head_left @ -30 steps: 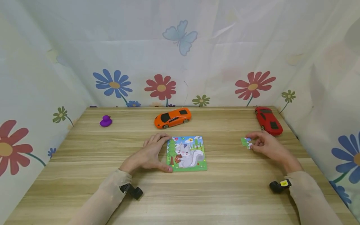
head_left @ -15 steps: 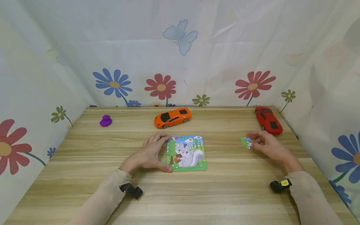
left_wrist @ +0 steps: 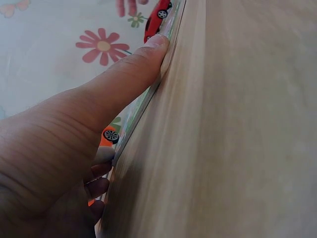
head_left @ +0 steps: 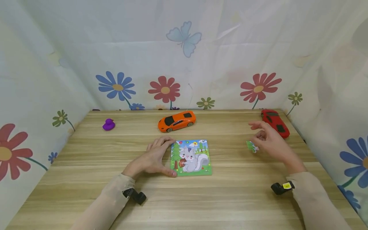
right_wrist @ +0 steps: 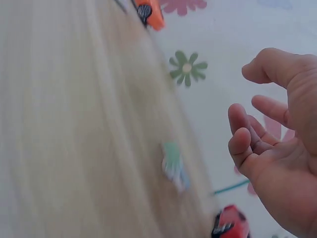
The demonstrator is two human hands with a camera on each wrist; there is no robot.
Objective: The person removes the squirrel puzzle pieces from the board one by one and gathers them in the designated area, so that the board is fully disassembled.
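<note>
A square jigsaw puzzle [head_left: 191, 159] with a picture of a grey squirrel lies flat on the table. My left hand [head_left: 153, 158] holds it along its left side, thumb at the near left corner and index finger at the far left corner. In the left wrist view the thumb [left_wrist: 131, 69] presses on the puzzle's edge. To the right, a loose puzzle piece [head_left: 251, 146], green and pale, rests on the tabletop. My right hand [head_left: 268, 140] hovers just above and beside that piece, fingers loosely bent around nothing; the right wrist view shows the piece [right_wrist: 173, 163] apart from the hand.
An orange toy car [head_left: 176, 121] stands at the back middle. Beyond my right hand is a red toy car [head_left: 276, 123]. A purple toy duck [head_left: 109, 124] sits at the back left. Flower-printed curtains [head_left: 218, 64] enclose the wooden table [head_left: 201, 204].
My right hand has let go of the loose piece and lifted away from it, its fingers spreading. The piece stays in place. My left hand and the puzzle have not moved.
</note>
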